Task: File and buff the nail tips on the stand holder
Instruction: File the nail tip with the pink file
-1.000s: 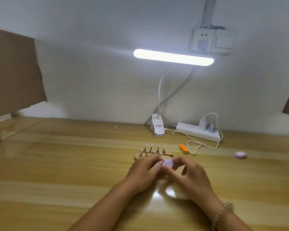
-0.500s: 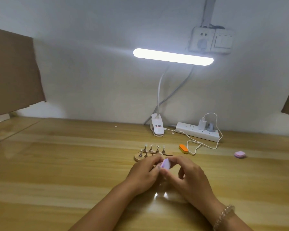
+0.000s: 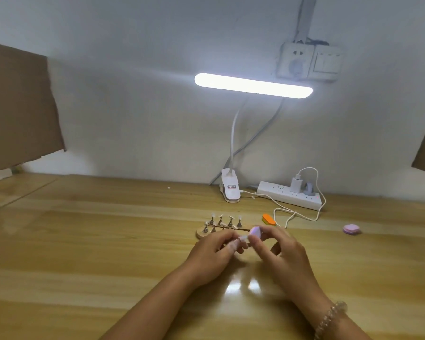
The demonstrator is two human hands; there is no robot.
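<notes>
left forearm (image 3: 157, 298): bare | right forearm (image 3: 312, 290): bare | bracelet (image 3: 330, 316): pale, glossy round beads, one strand, on right wrist, well back from fingers (image 3: 259, 245)

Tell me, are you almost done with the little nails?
Done: too small to tell if any tip is finished. In hand: the left hand pinches one nail tip; the right hand holds a purple buffer against it. Left: several tips wait on the stand holder; the orange block lies untouched.
</notes>
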